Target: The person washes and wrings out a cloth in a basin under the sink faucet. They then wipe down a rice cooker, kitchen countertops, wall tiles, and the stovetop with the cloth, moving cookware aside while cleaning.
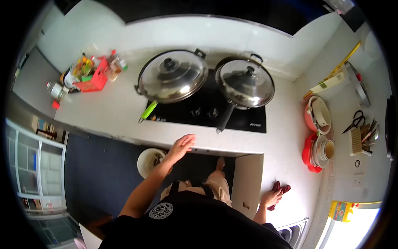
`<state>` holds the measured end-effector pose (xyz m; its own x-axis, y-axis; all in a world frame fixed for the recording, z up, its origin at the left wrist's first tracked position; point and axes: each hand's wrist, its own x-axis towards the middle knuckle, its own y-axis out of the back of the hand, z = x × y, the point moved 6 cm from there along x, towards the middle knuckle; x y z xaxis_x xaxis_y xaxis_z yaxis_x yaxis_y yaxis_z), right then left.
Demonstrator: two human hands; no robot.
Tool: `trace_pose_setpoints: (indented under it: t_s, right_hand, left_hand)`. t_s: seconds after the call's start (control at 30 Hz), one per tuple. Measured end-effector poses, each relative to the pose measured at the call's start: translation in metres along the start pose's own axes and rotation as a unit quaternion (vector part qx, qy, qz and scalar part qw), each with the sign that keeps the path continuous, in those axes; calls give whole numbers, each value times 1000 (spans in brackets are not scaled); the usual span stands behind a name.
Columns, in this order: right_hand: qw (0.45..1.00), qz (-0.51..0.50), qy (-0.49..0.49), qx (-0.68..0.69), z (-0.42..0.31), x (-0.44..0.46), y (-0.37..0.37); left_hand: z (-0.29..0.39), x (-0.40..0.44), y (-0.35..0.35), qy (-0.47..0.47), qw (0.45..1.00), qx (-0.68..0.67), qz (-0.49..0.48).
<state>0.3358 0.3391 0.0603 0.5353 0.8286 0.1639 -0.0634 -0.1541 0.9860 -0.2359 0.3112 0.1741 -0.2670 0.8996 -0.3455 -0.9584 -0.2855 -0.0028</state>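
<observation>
My right hand [272,197] is closed on a dark red cloth [285,189] on the white countertop [286,153], near the sink's corner. Nothing is in my left hand [183,146], whose fingers stretch loosely forward by the counter's front edge. Ahead of it is a black cooktop [186,115] that carries two lidded pans. The wide wok lid [173,79] on the left has a black knob. On the right, a pan with a steel lid [244,83] points its long dark handle [226,118] towards me. A green-handled utensil [148,111] lies at the cooktop's left front corner.
Below my left arm stands a white bin [146,162] on the dark floor. A cabinet door [248,182] hangs open beside my leg. Stacked bowls [321,151] line the right wall. To the left are a red basket [97,79] and bottles. The sink [293,232] is at lower right.
</observation>
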Motion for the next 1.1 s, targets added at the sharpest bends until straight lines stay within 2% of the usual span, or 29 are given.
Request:
trace_pose_setpoints:
  t_s: [0.03, 0.1, 0.13, 0.17, 0.2, 0.23, 0.3, 0.37, 0.4, 0.43, 0.5, 0.57, 0.6, 0.7, 0.9, 1.0, 1.03, 1.07, 1.1]
  right_hand:
    - [999, 28, -10, 41, 0, 1, 5]
    - [989, 45, -50, 129, -1, 9, 13]
    - [984, 65, -47, 157, 3, 15, 9]
    - [978, 85, -43, 185, -3, 24, 11]
    - [958, 63, -69, 272, -9, 42, 4]
    - [904, 45, -90, 415, -30, 61, 4]
    - [890, 50, 43, 452, -93, 102, 21]
    - [841, 15, 117, 528, -160, 143, 33]
    - [853, -25, 129, 505, -187, 161, 37]
    - [840, -34, 162, 517, -217, 175, 50]
    - [833, -34, 222, 506, -266, 195, 74]
    - [811, -34, 234, 535, -293, 206, 86]
    - [806, -37, 235, 542, -301, 211, 93]
    - [790, -37, 215, 574, -305, 221, 97]
    - [740, -107, 86, 658, -259, 240, 68]
    - [725, -86, 73, 680, -239, 243, 80]
    - [718, -90, 68, 687, -230, 246, 76]
    - [754, -72, 81, 648, -222, 249, 80]
    - [753, -60, 70, 652, -218, 251, 81]
  left_hand:
    - [19, 23, -22, 0, 999, 12, -31]
    - [37, 69, -59, 78, 992, -84, -59]
    - [36, 92, -73, 80, 987, -121, -74]
    - [46, 102, -90, 102, 975, -153, -128]
    - [51, 110, -104, 138, 962, -186, -147]
    - [57, 115, -118, 176, 945, -222, -165]
    - [55, 129, -125, 234, 928, -249, -149]
    - [52, 144, -122, 261, 931, -198, -158]
    - [51, 151, -122, 277, 930, -185, -156]
    - [55, 159, -123, 285, 931, -176, -149]
    - [61, 175, -124, 270, 945, -147, -114]
    - [68, 181, -127, 195, 967, -66, -153]
    - [70, 182, -128, 165, 978, -41, -123]
    - [70, 184, -126, 128, 985, -14, -111]
    - [67, 179, -122, 145, 980, -9, -134]
    - [66, 159, -120, 151, 980, -28, -124]
    - [67, 153, -118, 131, 977, -16, -166]
    - [65, 145, -115, 141, 976, -9, -167]
    - [65, 137, -108, 150, 975, -7, -162]
